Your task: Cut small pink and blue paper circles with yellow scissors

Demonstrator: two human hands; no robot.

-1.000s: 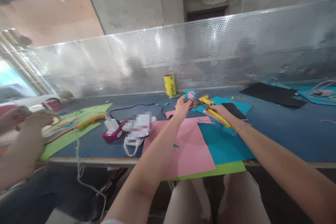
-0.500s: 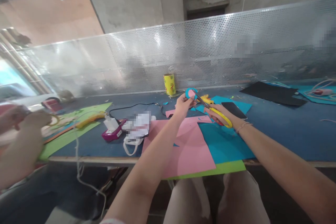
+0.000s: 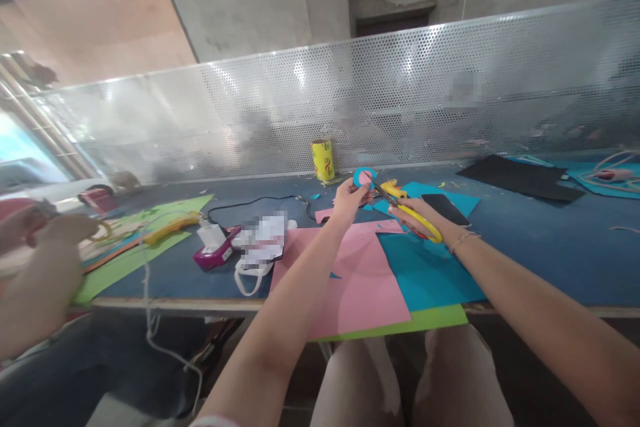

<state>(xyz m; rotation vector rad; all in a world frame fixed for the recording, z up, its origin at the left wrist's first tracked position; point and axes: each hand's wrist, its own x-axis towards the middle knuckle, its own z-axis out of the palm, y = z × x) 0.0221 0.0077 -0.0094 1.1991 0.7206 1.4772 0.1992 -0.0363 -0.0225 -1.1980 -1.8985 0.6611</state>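
Note:
My left hand point(image 3: 349, 202) pinches a small round paper piece point(image 3: 364, 177), blue with a pink centre, and holds it up over the table. My right hand point(image 3: 419, 213) grips yellow-handled scissors point(image 3: 413, 217), whose blades reach into the paper piece's edge. Beneath my arms lie a pink sheet point(image 3: 353, 280), a blue sheet point(image 3: 425, 270) and a green sheet point(image 3: 425, 322) at the table's near edge.
A black phone point(image 3: 446, 209) lies right of my right hand, a yellow can point(image 3: 323, 160) by the perforated screen. A white bag point(image 3: 257, 250), a purple device point(image 3: 216, 252) with cable and a yellow glue gun point(image 3: 170, 227) sit left. Another person's hands point(image 3: 47, 230) work at far left.
The paper piece has turned a little in my left hand, and the scissors have shifted slightly along its edge. The hands stay in the same place.

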